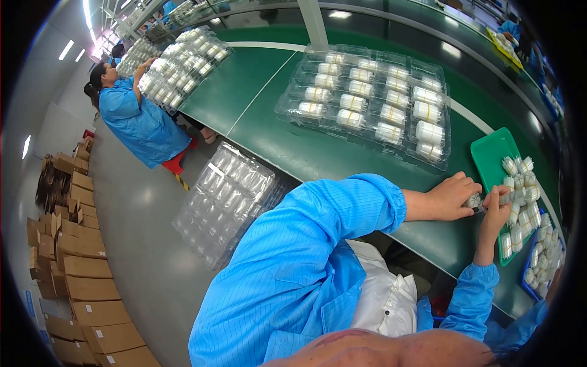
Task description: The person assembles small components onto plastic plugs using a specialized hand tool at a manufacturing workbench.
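Green workbench [257,119]: clear tray [285,109] and green tray [493,154] hold white bundles [351,102]; both hands [451,197] [496,214] grasp a translucent piece [473,200].

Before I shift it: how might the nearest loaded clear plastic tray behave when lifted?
The clear plastic tray looks thin, so it may flex. Its rows of banded white bundles could make it sag if gripped at one edge. The bundles appear loose in it, so tilting might spill them.
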A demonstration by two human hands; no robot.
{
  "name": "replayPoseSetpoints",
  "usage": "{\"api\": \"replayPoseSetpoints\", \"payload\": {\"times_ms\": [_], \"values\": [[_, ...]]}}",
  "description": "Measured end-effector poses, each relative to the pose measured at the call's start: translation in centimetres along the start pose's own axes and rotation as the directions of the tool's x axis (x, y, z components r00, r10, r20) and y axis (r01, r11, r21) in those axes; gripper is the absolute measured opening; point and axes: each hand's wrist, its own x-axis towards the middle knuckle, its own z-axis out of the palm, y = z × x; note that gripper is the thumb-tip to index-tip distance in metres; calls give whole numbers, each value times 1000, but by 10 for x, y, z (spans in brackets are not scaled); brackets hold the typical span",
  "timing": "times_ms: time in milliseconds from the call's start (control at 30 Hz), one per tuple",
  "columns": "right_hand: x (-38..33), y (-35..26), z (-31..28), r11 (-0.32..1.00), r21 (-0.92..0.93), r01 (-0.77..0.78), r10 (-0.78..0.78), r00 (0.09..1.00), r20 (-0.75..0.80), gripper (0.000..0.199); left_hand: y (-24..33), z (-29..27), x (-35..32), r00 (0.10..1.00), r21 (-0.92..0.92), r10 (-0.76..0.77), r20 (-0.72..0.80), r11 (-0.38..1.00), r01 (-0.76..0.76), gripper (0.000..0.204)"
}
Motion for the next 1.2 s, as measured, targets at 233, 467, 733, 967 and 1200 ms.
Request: {"api": "replayPoseSetpoints", "payload": {"times_ms": [233,467,733,967,1200], "values": [[13,6,-10,998,-59,-26,38,977,209,15,-3,-3,-3,998,-17,63,-1,998,-63,52],[15,18,-12,985,-170,14,-5,999,53,19,0,-11,-4,995,-22,98,-28,995,-98,51],[7,20,-11,970,-242,8,30,988,152,19,4,-16,-8,995,-90,-10,97,996,19,51],[-13,-1,-33,963,-262,-63,107,981,160,23,10,1,-2,996,-174,19,90,985,-3,51],[3,-23,-9,996,-73,53,-51,998,33,27,2,-19,-4,986,-91,-143,84,984,150,54]]}}
